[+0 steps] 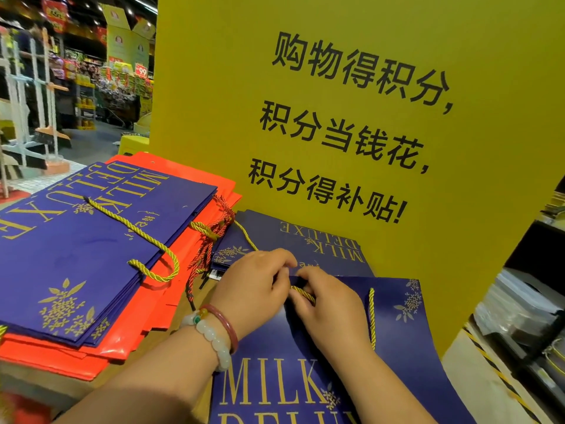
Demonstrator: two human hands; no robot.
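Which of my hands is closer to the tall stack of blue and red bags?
Left. The left hand sits beside the stack, pinching the top edge of the blue bag; the right hand is beyond it, farther away, pinching the gold cord handle.

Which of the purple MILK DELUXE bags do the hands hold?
The nearest bag, lettering upright: left hand and right hand pinch its gold cord. The left stack and the far bag are not held.

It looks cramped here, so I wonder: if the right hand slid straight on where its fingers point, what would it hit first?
Probably the left hand: the right hand points at it across the gold rope handle.
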